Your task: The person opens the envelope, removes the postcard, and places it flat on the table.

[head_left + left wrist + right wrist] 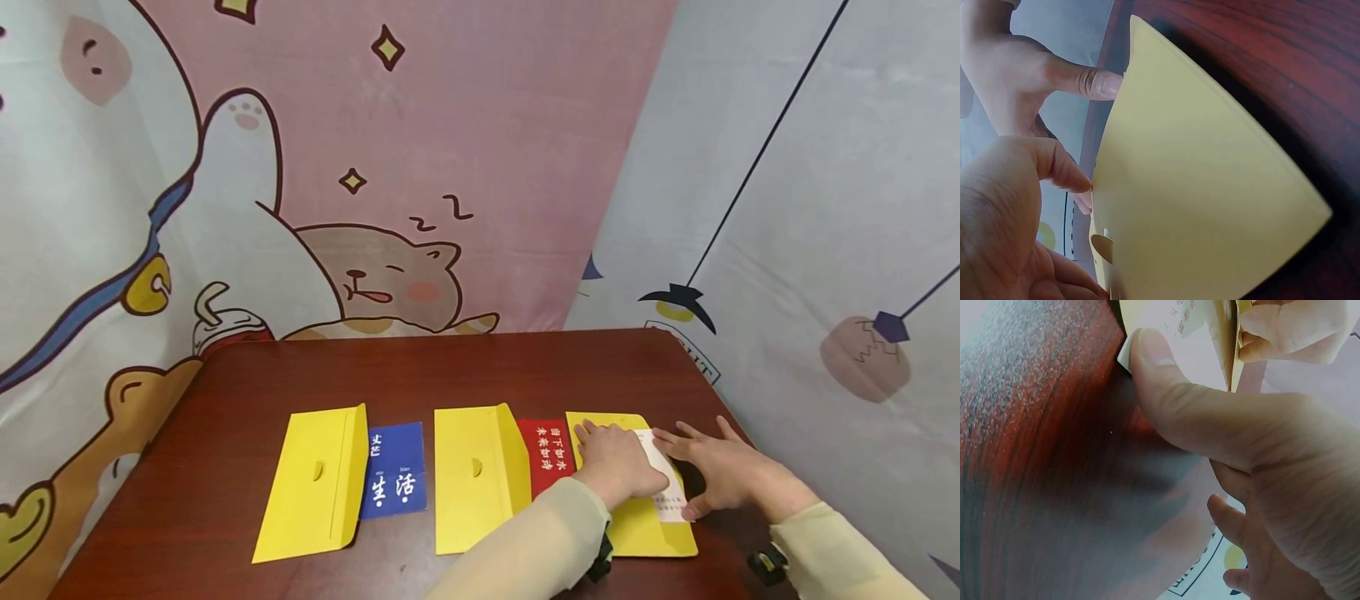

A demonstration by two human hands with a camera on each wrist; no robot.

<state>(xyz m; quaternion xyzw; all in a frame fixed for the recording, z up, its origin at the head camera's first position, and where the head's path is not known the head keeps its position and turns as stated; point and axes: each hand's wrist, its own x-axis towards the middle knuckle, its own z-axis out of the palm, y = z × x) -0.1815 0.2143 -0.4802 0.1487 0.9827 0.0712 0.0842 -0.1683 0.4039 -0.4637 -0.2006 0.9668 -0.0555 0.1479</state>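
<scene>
We see 3 yellow envelopes laid in a row on the dark red worktop (247,392), each paired with a card, which suggests they are set out as matched sets.

The rightmost yellow envelope (645,529) lies at the right end of the row, close to the near edge, and both hands are on it. Our left hand (617,462) rests flat on the envelope with the fingers relaxed and spread, pressing it down so it does not slide. Our right hand (723,471) lies just beside it with fingers stretched out, thumb against the edge of the white card (663,483), which sits partly inside the envelope's open side. In the right wrist view the thumb tip touches the card's corner (1124,356); this looks like pushing rather than pinching. In the left wrist view the envelope's paper (1210,200) bows up from the wood, with the left thumb at its edge.

To the left, a red card (546,454) peeks out between this envelope and the middle envelope (476,479). Further left, a blue card (393,471) sits beside the left envelope (315,483).
</scene>
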